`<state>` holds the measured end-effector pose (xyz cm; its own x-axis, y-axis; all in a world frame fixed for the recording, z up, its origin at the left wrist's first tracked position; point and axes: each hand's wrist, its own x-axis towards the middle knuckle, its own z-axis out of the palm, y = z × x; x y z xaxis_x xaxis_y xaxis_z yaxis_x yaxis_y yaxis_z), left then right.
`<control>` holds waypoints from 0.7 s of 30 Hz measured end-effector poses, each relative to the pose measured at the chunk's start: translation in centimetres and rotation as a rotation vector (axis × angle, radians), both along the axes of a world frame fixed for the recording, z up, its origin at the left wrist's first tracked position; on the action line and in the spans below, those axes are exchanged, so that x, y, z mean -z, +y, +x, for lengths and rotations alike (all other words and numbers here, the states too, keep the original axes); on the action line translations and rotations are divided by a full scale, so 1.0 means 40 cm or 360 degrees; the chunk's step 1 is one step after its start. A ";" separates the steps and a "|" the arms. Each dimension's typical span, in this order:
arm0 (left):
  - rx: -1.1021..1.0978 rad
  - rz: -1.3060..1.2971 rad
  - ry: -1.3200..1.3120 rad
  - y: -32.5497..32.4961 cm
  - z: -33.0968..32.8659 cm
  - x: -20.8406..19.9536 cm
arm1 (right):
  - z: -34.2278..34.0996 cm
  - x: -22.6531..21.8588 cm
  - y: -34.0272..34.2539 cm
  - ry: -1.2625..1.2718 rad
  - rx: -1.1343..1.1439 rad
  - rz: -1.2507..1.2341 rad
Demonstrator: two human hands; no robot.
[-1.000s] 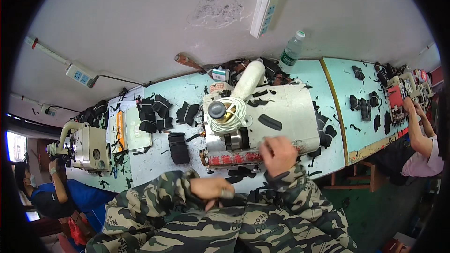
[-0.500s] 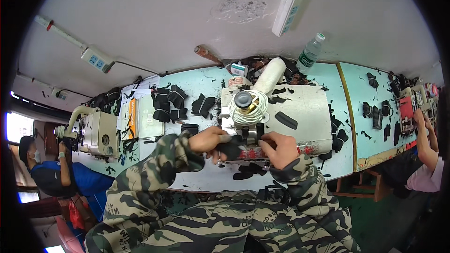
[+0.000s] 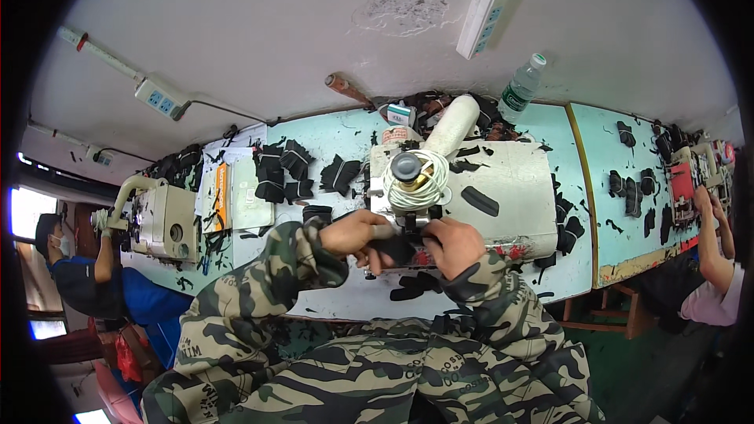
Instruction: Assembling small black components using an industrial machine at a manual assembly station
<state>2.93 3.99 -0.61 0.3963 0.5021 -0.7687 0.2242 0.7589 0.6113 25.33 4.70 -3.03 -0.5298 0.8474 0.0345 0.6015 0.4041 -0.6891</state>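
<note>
A pale sewing machine (image 3: pixel 510 188) stands in front of me, with a coil of white cord (image 3: pixel 416 180) round the knob on its head. My left hand (image 3: pixel 355 235) grips a small piece of black fabric (image 3: pixel 395 249) at the front of the machine head. On the other side of that head, my right hand (image 3: pixel 455 246) is closed, its thumb and fingertips close to the fabric's right edge. What those fingertips pinch, if anything, is hidden. Loose black fabric pieces (image 3: pixel 416 286) lie on the table just below my hands. A flat black strip (image 3: pixel 480 201) rests on top of the machine.
Tied black fabric bundles (image 3: pixel 271 175) lie left of the machine on the pale blue table (image 3: pixel 330 308). Behind stands a plastic bottle (image 3: pixel 521 88). Another machine (image 3: pixel 162 224) is at left, with a masked person beside it. At right, a co-worker's arms (image 3: pixel 713 239) reach toward red equipment.
My right hand has shifted left, closer to the machine head and the fabric. My left hand stays nearly in place, still gripping the black piece. The person at far left has turned slightly.
</note>
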 end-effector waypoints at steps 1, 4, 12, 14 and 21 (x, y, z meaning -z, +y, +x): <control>-0.0074 0.0079 0.0113 -0.006 -0.009 -0.001 | 0.002 0.007 0.000 -0.0060 0.0029 -0.0002; -0.0237 0.0270 0.0267 -0.031 0.005 -0.003 | 0.054 0.000 0.006 0.0070 0.0107 -0.0147; -0.0160 0.0172 0.0131 -0.009 0.034 -0.004 | 0.039 0.004 0.004 0.0047 0.0067 -0.0024; -0.0323 0.0417 0.0276 -0.040 0.014 0.011 | 0.044 -0.023 0.000 0.0138 0.0145 -0.0021; -0.0318 0.0188 0.0031 -0.031 0.054 0.008 | 0.041 -0.021 0.001 0.0095 -0.0021 -0.0110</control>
<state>5.11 2.73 -0.91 0.2658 0.6561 -0.7063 0.0895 0.7127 0.6958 26.99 4.74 -2.20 -0.5394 0.8420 0.0081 0.5533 0.3617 -0.7503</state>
